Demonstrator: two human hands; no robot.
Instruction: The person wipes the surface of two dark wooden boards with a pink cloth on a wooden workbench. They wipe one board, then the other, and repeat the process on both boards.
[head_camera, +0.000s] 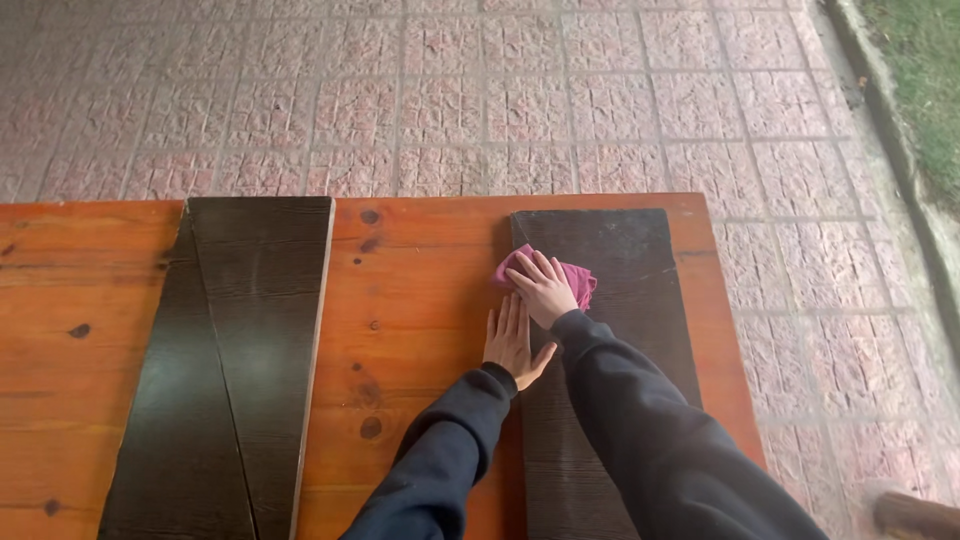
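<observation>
Right hand (543, 288) lay palm-down on a pink cloth (578, 281), fingers spread slightly and nearly straight, pressing the cloth flat rather than clutching it. Fingertips pointed toward 11 o'clock. The cloth sat bunched under the palm, showing at 10 o'clock and 3 o'clock of the hand, on the upper left part of a dark wooden board (620, 340).

Left hand (512, 340) rested flat at 7 o'clock of the right hand, fingers extended and close together, thumb out toward 4 o'clock. It held nothing; the palm lay across the left edge of the board where it met the orange wooden table (410, 300). The two hands were just beside each other.

Two more dark boards (235, 370) lay overlapping on the table, well apart at 9 o'clock. Both sleeves were dark. Tiled paving (500, 100) showed beyond the table.
</observation>
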